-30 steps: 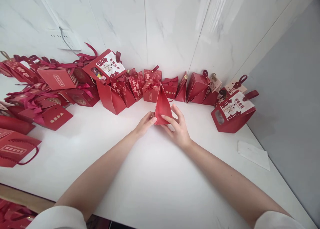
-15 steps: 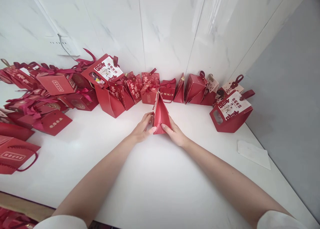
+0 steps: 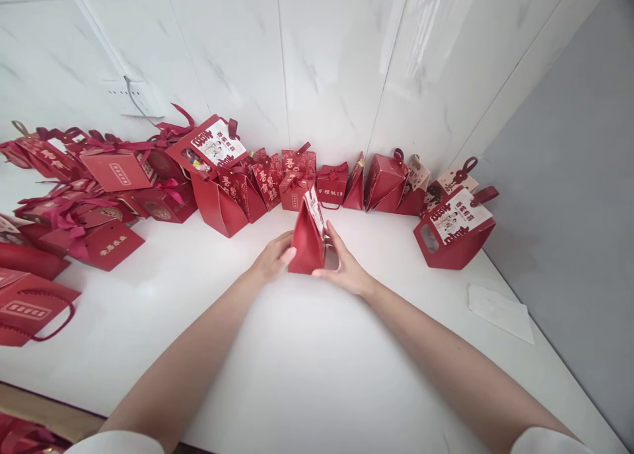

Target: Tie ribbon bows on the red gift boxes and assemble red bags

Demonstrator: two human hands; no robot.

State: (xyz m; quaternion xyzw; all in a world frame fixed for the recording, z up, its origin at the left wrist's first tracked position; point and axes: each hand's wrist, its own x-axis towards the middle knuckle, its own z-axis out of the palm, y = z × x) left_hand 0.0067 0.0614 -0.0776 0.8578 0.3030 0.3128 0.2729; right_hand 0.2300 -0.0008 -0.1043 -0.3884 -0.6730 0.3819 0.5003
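Observation:
A red folded-paper gift box (image 3: 306, 246) stands upright between my hands. Its narrow red side faces me, and a white printed panel shows along its right edge. My left hand (image 3: 273, 256) holds the left side, with the thumb against the red face and the other fingers partly hidden behind. On the right side, my right hand (image 3: 347, 262) grips the box with thumb and fingers spread around its edge. Just behind it sit a small red box with a ribbon (image 3: 332, 184) and several boxes with printed characters.
Red gift boxes with ribbons (image 3: 111, 242) crowd the left of the white table (image 3: 307, 361). A windowed box (image 3: 454, 232) stands at the right, near a flat white sheet (image 3: 500, 313). A tiled wall (image 3: 327, 64) with a socket (image 3: 131, 98) rises behind.
The gift box has turned, so its white printed panel now faces right instead of left. It has shifted slightly left, and the right thumb has moved from its front face to its edge.

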